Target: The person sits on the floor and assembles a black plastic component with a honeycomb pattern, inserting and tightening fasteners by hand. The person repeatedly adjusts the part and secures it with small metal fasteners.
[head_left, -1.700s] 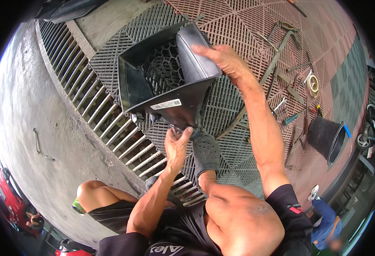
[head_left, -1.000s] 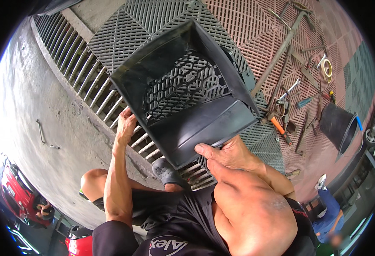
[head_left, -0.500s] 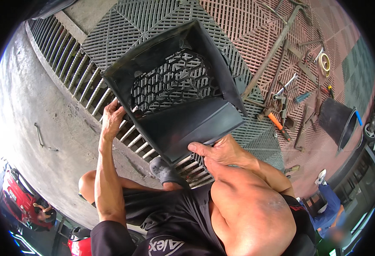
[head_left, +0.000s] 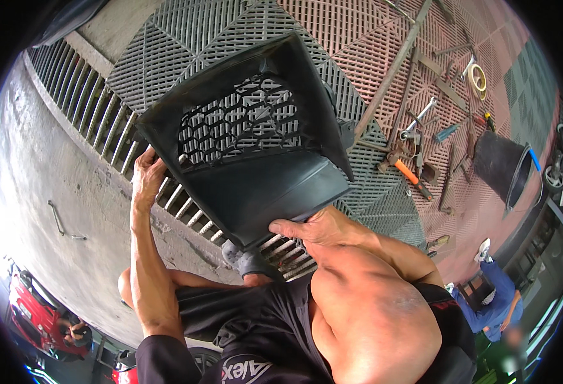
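1. Main article: through the head view I am tracking a black box-shaped plastic housing with a honeycomb mesh; it is being held above grey slatted plastic floor tiles, its hollow side facing up.
2. Left hand: fingers are curling closed on the housing's left edge; fingertips are hiding.
3. Right hand: thumb is clamping the lower panel's edge; I cannot tell how the fingers beneath are sitting.
4. Step: I am judging this as two-handed holding and inspecting.
5. Next move: any turning is, I judge, calling for both grips working together.
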`<action>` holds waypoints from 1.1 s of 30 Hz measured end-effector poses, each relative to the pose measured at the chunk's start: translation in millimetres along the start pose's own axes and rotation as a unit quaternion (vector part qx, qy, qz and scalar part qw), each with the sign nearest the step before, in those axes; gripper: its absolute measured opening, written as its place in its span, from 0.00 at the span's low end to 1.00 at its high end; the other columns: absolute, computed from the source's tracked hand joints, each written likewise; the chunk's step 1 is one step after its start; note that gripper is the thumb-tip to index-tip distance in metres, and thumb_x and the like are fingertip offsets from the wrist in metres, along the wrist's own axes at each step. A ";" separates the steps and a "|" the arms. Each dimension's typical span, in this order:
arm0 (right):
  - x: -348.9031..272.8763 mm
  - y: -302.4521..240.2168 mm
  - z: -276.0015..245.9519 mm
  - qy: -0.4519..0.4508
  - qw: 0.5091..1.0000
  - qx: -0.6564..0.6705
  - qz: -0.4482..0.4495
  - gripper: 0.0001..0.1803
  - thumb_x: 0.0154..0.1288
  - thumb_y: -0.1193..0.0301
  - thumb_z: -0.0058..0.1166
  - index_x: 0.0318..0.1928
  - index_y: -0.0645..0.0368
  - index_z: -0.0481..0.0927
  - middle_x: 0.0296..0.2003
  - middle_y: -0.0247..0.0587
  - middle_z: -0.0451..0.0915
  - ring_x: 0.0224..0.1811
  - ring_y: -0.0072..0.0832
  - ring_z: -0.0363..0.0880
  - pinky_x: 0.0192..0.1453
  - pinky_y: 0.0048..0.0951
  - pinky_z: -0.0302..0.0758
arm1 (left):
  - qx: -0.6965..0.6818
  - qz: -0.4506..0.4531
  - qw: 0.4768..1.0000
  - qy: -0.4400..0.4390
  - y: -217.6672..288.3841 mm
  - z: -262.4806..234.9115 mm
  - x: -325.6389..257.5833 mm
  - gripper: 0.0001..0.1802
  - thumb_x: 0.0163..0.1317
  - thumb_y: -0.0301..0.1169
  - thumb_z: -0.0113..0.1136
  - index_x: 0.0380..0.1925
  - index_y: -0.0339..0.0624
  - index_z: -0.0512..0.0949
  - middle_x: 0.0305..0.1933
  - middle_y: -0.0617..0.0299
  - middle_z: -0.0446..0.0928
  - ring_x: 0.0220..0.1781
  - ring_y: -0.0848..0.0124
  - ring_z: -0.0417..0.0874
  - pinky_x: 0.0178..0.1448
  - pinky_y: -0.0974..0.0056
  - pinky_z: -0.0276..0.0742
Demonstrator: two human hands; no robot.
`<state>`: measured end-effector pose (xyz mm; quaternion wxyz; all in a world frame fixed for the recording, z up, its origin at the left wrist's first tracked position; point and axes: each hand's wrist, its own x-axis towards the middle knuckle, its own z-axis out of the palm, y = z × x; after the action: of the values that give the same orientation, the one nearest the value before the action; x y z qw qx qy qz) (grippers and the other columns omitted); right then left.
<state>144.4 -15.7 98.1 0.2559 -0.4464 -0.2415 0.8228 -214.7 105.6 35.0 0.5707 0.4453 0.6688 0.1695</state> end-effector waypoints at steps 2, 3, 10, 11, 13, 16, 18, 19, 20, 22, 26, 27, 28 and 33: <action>6.5 -3.0 -1.2 0.005 0.998 -0.043 -0.048 0.16 0.70 0.64 0.68 0.52 0.60 0.87 0.43 0.34 0.89 0.46 0.21 0.83 0.52 0.28 0.80 | -0.014 -0.021 1.000 -0.005 4.7 2.4 3.6 0.11 0.71 0.33 0.62 0.45 0.36 0.85 0.36 0.74 0.81 0.36 0.85 0.74 0.44 0.73 0.72; 8.2 -4.3 -0.2 0.008 0.997 -0.051 -0.062 0.16 0.70 0.64 0.68 0.52 0.60 0.87 0.43 0.34 0.89 0.45 0.21 0.83 0.51 0.27 0.80 | -0.009 -0.024 1.000 -0.011 7.9 2.6 5.4 0.11 0.71 0.32 0.61 0.45 0.35 0.85 0.36 0.74 0.81 0.36 0.85 0.74 0.44 0.74 0.71; 15.0 -17.2 8.8 0.021 0.998 -0.051 -0.044 0.14 0.72 0.64 0.66 0.50 0.60 0.87 0.39 0.32 0.88 0.41 0.19 0.82 0.47 0.27 0.80 | 0.015 -0.041 0.997 -0.061 -8.6 -10.2 30.4 0.13 0.66 0.26 0.54 0.44 0.35 0.85 0.33 0.74 0.79 0.33 0.86 0.71 0.40 0.74 0.69; 19.2 -16.1 9.6 0.023 0.997 -0.051 -0.062 0.14 0.73 0.64 0.66 0.50 0.60 0.87 0.39 0.32 0.88 0.42 0.19 0.82 0.47 0.27 0.80 | 0.028 -0.041 0.997 -0.054 -11.2 -10.3 33.9 0.12 0.64 0.26 0.54 0.42 0.35 0.85 0.31 0.74 0.78 0.31 0.85 0.69 0.38 0.73 0.66; 26.6 -17.4 13.0 0.026 0.995 -0.040 -0.086 0.15 0.73 0.63 0.65 0.51 0.61 0.86 0.40 0.31 0.88 0.42 0.19 0.81 0.47 0.27 0.80 | 0.049 -0.049 0.997 -0.045 -9.1 -14.7 43.6 0.12 0.63 0.28 0.55 0.40 0.35 0.85 0.30 0.74 0.77 0.31 0.84 0.68 0.36 0.72 0.64; 42.0 -17.9 24.4 0.023 0.993 -0.005 -0.113 0.17 0.74 0.61 0.64 0.53 0.61 0.86 0.41 0.31 0.87 0.42 0.18 0.80 0.48 0.26 0.79 | 0.052 -0.043 0.997 -0.036 -12.6 -40.2 69.9 0.13 0.62 0.29 0.55 0.38 0.34 0.85 0.29 0.71 0.77 0.31 0.80 0.70 0.37 0.70 0.65; 59.4 -4.6 31.7 0.031 0.989 0.022 -0.141 0.18 0.75 0.59 0.63 0.53 0.61 0.85 0.43 0.31 0.87 0.44 0.18 0.80 0.49 0.26 0.78 | 0.115 -0.009 0.993 -0.040 12.3 -50.2 88.7 0.13 0.63 0.30 0.56 0.40 0.34 0.86 0.29 0.69 0.79 0.33 0.79 0.72 0.39 0.69 0.68; 65.9 -4.9 37.8 0.034 0.990 0.015 -0.136 0.21 0.77 0.55 0.59 0.54 0.61 0.85 0.45 0.32 0.86 0.47 0.20 0.79 0.53 0.26 0.76 | 0.134 -0.004 0.991 -0.013 27.1 -55.3 95.2 0.14 0.64 0.31 0.56 0.42 0.34 0.86 0.30 0.69 0.80 0.34 0.79 0.73 0.41 0.69 0.69; 76.0 -3.5 39.1 0.000 0.999 -0.021 -0.046 0.23 0.78 0.53 0.58 0.54 0.61 0.85 0.46 0.33 0.86 0.48 0.20 0.78 0.55 0.27 0.76 | 0.153 0.001 0.988 0.016 38.4 -59.3 102.1 0.15 0.65 0.31 0.56 0.44 0.34 0.86 0.32 0.68 0.80 0.35 0.78 0.74 0.42 0.68 0.71; 86.3 -1.9 41.0 -0.019 1.000 -0.004 -0.009 0.27 0.78 0.48 0.56 0.53 0.62 0.86 0.45 0.35 0.87 0.48 0.21 0.79 0.55 0.29 0.76 | 0.093 0.016 0.984 0.149 85.6 -33.8 95.4 0.18 0.70 0.34 0.55 0.51 0.37 0.86 0.32 0.71 0.77 0.31 0.80 0.68 0.37 0.70 0.64; 70.9 -22.7 23.6 -0.224 0.935 -0.269 0.063 0.27 0.74 0.46 0.59 0.44 0.60 0.90 0.37 0.42 0.89 0.44 0.24 0.84 0.50 0.34 0.79 | -0.291 0.063 0.935 0.194 76.1 -65.3 54.8 0.18 0.75 0.38 0.50 0.54 0.37 0.79 0.28 0.71 0.64 0.29 0.78 0.60 0.35 0.68 0.57; 56.0 -21.4 5.0 -0.216 0.940 -0.260 0.039 0.26 0.74 0.48 0.59 0.43 0.61 0.90 0.36 0.41 0.88 0.42 0.24 0.84 0.48 0.34 0.80 | -0.324 0.064 0.917 0.222 80.4 -49.1 30.6 0.18 0.76 0.39 0.49 0.54 0.37 0.78 0.29 0.71 0.65 0.30 0.79 0.62 0.35 0.70 0.58; 40.4 -16.8 -15.3 -0.212 0.945 -0.250 0.011 0.25 0.74 0.49 0.59 0.43 0.61 0.90 0.35 0.40 0.88 0.39 0.24 0.84 0.46 0.34 0.80 | -0.353 0.066 0.898 0.253 89.6 -22.8 -0.1 0.18 0.77 0.40 0.48 0.54 0.37 0.76 0.30 0.70 0.67 0.32 0.79 0.63 0.35 0.71 0.58; 42.1 -32.6 -100.6 0.228 0.955 -0.179 0.059 0.27 0.78 0.49 0.54 0.43 0.64 0.88 0.26 0.31 0.78 0.31 0.18 0.72 0.35 0.29 0.70 | -0.408 0.017 0.896 0.176 37.6 51.5 -101.9 0.27 0.79 0.54 0.50 0.55 0.38 0.73 0.36 0.66 0.75 0.36 0.76 0.74 0.41 0.67 0.72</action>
<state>217.6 52.7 44.0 0.1710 -0.6738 -0.2935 0.6563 -157.4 31.2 110.1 0.5724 0.1477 0.6224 0.5129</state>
